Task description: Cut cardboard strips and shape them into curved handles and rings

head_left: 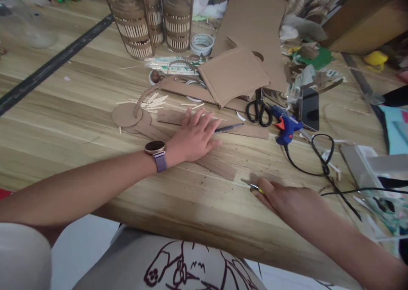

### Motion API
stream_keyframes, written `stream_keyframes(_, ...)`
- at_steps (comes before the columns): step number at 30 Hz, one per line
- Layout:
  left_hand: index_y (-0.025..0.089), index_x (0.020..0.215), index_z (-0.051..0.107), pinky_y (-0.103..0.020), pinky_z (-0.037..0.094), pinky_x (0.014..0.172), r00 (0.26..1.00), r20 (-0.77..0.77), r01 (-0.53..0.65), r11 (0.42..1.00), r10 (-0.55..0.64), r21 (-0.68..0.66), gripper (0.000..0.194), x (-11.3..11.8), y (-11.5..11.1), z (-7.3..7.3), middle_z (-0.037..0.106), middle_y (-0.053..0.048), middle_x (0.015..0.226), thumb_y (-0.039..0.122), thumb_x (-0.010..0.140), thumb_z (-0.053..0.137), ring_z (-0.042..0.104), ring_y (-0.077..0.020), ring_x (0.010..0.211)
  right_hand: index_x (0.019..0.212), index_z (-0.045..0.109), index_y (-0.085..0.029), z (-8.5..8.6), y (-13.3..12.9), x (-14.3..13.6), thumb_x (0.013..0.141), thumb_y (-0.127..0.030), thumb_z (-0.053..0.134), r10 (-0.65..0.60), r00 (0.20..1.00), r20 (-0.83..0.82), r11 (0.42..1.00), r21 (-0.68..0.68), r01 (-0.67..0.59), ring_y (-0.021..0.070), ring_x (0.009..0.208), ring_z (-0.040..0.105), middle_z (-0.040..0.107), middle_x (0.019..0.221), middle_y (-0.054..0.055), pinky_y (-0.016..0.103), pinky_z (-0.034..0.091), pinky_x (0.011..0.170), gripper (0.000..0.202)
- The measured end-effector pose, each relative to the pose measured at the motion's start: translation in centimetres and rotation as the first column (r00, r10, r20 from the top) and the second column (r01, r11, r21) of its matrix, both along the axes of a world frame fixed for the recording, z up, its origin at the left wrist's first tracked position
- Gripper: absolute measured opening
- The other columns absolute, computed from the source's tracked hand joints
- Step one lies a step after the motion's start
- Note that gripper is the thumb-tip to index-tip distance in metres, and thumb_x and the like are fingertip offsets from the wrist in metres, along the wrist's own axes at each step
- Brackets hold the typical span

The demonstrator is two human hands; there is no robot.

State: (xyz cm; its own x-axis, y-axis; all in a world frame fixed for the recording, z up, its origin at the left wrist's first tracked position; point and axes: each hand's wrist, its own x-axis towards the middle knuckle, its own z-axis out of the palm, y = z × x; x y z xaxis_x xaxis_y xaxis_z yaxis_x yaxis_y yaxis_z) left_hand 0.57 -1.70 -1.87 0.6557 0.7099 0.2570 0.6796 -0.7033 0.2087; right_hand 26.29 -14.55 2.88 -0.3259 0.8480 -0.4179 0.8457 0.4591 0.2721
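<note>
My left hand (195,138) lies with fingers spread on cardboard strips, its wrist wearing a watch. One strip (219,167) runs out from under it toward the lower right. A pen (228,128) lies beside the fingertips, over another strip (255,131). My right hand (276,195) is closed around a craft knife (253,185), whose blade points left, near the end of the lower strip but apart from it. Round cardboard discs (126,115) and short wooden sticks (156,101) lie to the left of and beyond my left hand.
Black scissors (259,111), a blue glue gun (287,126) with its cord, and a phone (309,108) lie at right. Stick-and-cardboard lanterns (177,24), tape rolls (202,44) and cardboard sheets (237,73) are at the back. A plastic tray (353,164) is at far right.
</note>
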Motion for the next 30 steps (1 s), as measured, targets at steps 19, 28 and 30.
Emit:
stream_keyframes(19, 0.014, 0.136, 0.047, -0.046, 0.029, 0.113, 0.919, 0.348, -0.188, 0.982, 0.184, -0.022, 0.051, -2.3, 1.0, 2.4, 0.053, -0.017, 0.137, 0.042, 0.105, 0.018, 0.043, -0.0254, 0.130, 0.099, 0.059, -0.020, 3.4, 3.6, -6.7, 0.099, -0.043, 0.036, -0.017, 0.988, -0.154, 1.000, -0.006, 0.016, 0.0196, 0.056, 0.064, 0.070, 0.066, 0.003, 0.027, 0.018, 0.046, 0.033)
stream_keyframes(28, 0.007, 0.147, 0.039, -0.065, 0.013, 0.115, 0.984, 0.050, -0.176, 0.984, 0.173, 0.041, 0.059, -3.7, 0.1, 0.2, 0.036, -0.025, 0.152, 0.043, 0.100, 0.039, 0.027, -0.0433, 0.142, 0.105, 0.060, -0.020, 3.0, 5.8, -12.4, 0.103, -0.037, 0.031, 0.007, 0.998, -0.066, 0.996, -0.092, -0.013, 0.0246, 0.071, 0.071, 0.075, 0.081, 0.007, 0.029, 0.021, 0.046, 0.034)
stream_keyframes(30, 0.008, 0.148, 0.038, -0.066, 0.013, 0.115, 0.986, 0.055, -0.159, 0.986, 0.157, 0.045, 0.060, -3.5, 0.0, 0.1, 0.037, -0.024, 0.152, 0.045, 0.100, 0.040, 0.027, -0.0428, 0.143, 0.107, 0.060, -0.019, 2.8, 6.0, -12.5, 0.103, -0.038, 0.031, 0.001, 0.999, -0.053, 0.996, -0.091, -0.006, 0.0248, 0.070, 0.071, 0.075, 0.082, 0.008, 0.029, 0.022, 0.046, 0.034)
